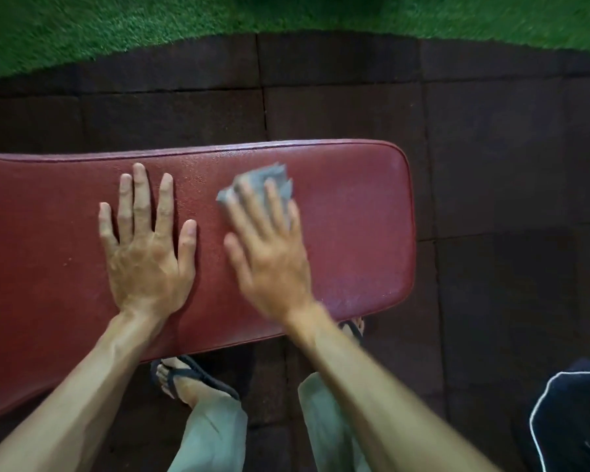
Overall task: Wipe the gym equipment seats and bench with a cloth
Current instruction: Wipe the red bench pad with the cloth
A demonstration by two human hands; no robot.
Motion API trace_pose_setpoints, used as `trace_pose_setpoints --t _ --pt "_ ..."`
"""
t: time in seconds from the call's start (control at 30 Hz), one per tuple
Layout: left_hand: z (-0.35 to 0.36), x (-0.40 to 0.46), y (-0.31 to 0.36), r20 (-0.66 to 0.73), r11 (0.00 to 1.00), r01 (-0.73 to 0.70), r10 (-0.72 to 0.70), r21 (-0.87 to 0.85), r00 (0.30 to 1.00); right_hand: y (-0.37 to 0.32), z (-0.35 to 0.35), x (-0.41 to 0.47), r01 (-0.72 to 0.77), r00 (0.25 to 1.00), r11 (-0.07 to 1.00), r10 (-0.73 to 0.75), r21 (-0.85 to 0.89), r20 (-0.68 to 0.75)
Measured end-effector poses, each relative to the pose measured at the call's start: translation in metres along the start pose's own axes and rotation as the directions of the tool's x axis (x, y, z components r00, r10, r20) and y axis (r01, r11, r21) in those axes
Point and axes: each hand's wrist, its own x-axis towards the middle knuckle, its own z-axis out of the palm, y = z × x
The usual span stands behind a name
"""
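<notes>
A dark red padded bench (355, 233) runs across the middle of the head view, its rounded end at the right. My left hand (145, 240) lies flat on the pad with fingers spread and straight. Just to its right, my right hand (269, 247) presses a small grey cloth (263, 180) against the pad with straight fingers; the hand is motion-blurred. Most of the cloth is hidden under my fingers, and only its far edge shows.
Dark rubber floor tiles (491, 165) surround the bench. Green artificial turf (116, 28) borders them at the far side. My sandalled feet (184, 383) stand under the near edge of the bench. A dark object with white trim (573, 424) sits at the lower right.
</notes>
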Motion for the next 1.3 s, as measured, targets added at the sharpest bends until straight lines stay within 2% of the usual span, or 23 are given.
trace_pose_setpoints --t 0.07,0.1,0.13,0.2,0.27,0.33,0.37,0.43,0.5,0.53,0.57,0.6,0.67,0.77,0.83,0.9,0.97,1.03,1.1,1.13,1.2,1.27,1.3 --pt "-0.001 0.001 -0.001 0.005 1.0 0.002 -0.002 -0.002 1.0 0.003 -0.003 -0.063 0.144 0.984 0.99 -0.142 -0.011 0.105" --pt "-0.001 0.001 -0.001 0.012 1.0 0.008 -0.008 0.002 1.0 0.02 -0.009 -0.091 0.15 0.981 0.988 -0.143 -0.046 0.131" --pt "0.0 0.001 -0.001 0.019 1.0 0.014 -0.014 0.007 1.0 0.046 -0.018 -0.11 0.092 0.987 0.992 -0.08 -0.085 0.137" --pt "0.001 0.001 0.0 0.023 1.0 0.014 -0.015 0.022 1.0 0.103 -0.035 -0.109 -0.172 0.982 0.978 0.18 -0.119 0.057" --pt "0.002 0.002 0.001 0.029 0.999 0.014 -0.015 0.041 0.999 0.138 -0.042 -0.06 -0.391 0.92 0.917 0.385 -0.079 -0.074" --pt "0.002 0.001 0.001 0.035 0.999 0.011 -0.012 0.038 0.999 0.132 -0.039 0.007 -0.45 0.88 0.892 0.435 -0.04 -0.192" --pt "0.003 0.0 0.001 0.027 0.999 0.011 -0.012 0.039 1.0 0.113 -0.03 0.034 -0.425 0.886 0.905 0.408 -0.032 -0.222" --pt "0.003 0.0 0.001 0.013 0.999 0.015 -0.015 0.034 1.0 0.055 -0.012 0.049 -0.23 0.961 0.972 0.22 -0.047 -0.166" --pt "0.001 0.001 0.0 0.005 1.0 0.01 -0.01 0.003 1.0 0.004 -0.004 0.0 0.039 0.999 0.999 -0.039 -0.015 0.023" --pt "0.001 0.001 0.0 0.0 1.0 0.009 -0.009 -0.013 1.0 -0.003 -0.004 -0.039 0.119 0.987 0.993 -0.118 0.001 0.111" --pt "0.001 0.001 0.0 -0.003 1.0 0.011 -0.011 -0.017 1.0 0.005 -0.005 -0.077 0.139 0.979 0.99 -0.136 -0.004 0.155" --pt "0.001 0.001 0.0 -0.002 1.0 0.016 -0.016 -0.014 1.0 0.023 -0.011 -0.108 0.102 0.981 0.994 -0.096 -0.026 0.166" --pt "0.003 0.0 0.001 0.0 1.0 0.017 -0.017 0.0 1.0 0.079 -0.029 -0.129 -0.087 0.989 0.992 0.096 -0.087 0.109" --pt "0.004 0.002 0.0 0.013 0.999 0.016 -0.016 0.029 1.0 0.136 -0.043 -0.058 -0.428 0.902 0.903 0.424 -0.036 -0.08" --pt "0.003 0.001 0.0 0.019 0.999 0.016 -0.016 0.037 1.0 0.125 -0.038 0.013 -0.492 0.856 0.87 0.484 -0.002 -0.18" --pt "0.004 0.0 0.0 0.009 0.999 0.015 -0.015 0.047 1.0 0.079 -0.016 0.05 -0.375 0.912 0.927 0.363 -0.03 -0.194" --pt "0.003 0.0 0.0 0.003 0.999 0.015 -0.015 0.038 1.0 0.02 -0.001 0.032 -0.126 0.989 0.99 0.12 -0.063 -0.084" --pt "0.002 0.0 0.0 -0.002 1.0 0.008 -0.008 0.026 1.0 -0.006 0.0 -0.028 0.091 0.993 0.996 -0.089 -0.017 0.083" --pt "0.002 0.0 -0.001 -0.002 1.0 0.013 -0.013 0.02 1.0 0.015 -0.009 -0.089 0.156 0.976 0.986 -0.146 -0.052 0.162" --pt "0.003 0.0 -0.001 0.0 1.0 0.015 -0.015 0.013 1.0 0.036 -0.018 -0.107 0.103 0.982 0.99 -0.085 -0.1 0.167" --pt "0.003 0.0 -0.001 -0.001 1.0 0.015 -0.015 0.017 1.0 0.084 -0.032 -0.104 -0.14 0.98 0.98 0.157 -0.142 0.123" --pt "0.004 0.001 -0.001 0.007 1.0 0.011 -0.012 0.029 1.0 0.106 -0.039 -0.06 -0.368 0.927 0.925 0.373 -0.094 0.038" --pt "0.004 0.001 -0.001 0.01 0.999 0.012 -0.013 0.03 1.0 0.105 -0.038 -0.029 -0.416 0.909 0.907 0.416 -0.064 -0.024"
